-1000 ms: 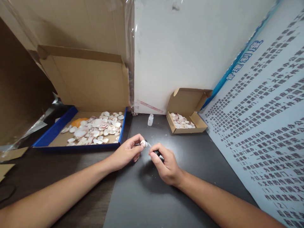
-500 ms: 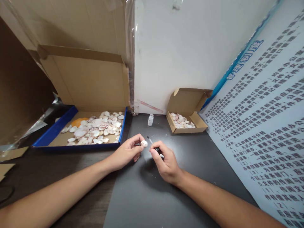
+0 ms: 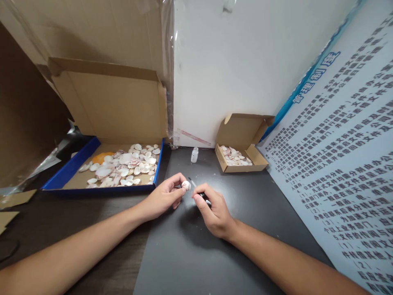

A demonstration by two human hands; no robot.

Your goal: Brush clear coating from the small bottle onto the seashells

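Between the thumb and fingers of my left hand (image 3: 167, 194) is a small whitish seashell (image 3: 186, 185) with reddish-brown marks. My right hand (image 3: 214, 209) grips a small brush (image 3: 192, 182) by its black cap-like handle, which the fingers partly cover. The brush points up and left, its dark tip close beside the shell's right side; whether they touch I cannot tell. A small white bottle (image 3: 194, 155) stands uncapped on the table beyond both hands.
At the left, a blue-sided cardboard box (image 3: 101, 190) with a raised lid holds many shells (image 3: 123, 164). A smaller cardboard box (image 3: 245, 168) with shells stands open at the right back. A white panel (image 3: 227, 73) rises behind, and a printed board (image 3: 346, 164) leans along the right.
My right hand has shifted slightly left, bringing the brush tip nearer the shell. The shell appears slightly turned in my left hand, which has otherwise stayed in place.
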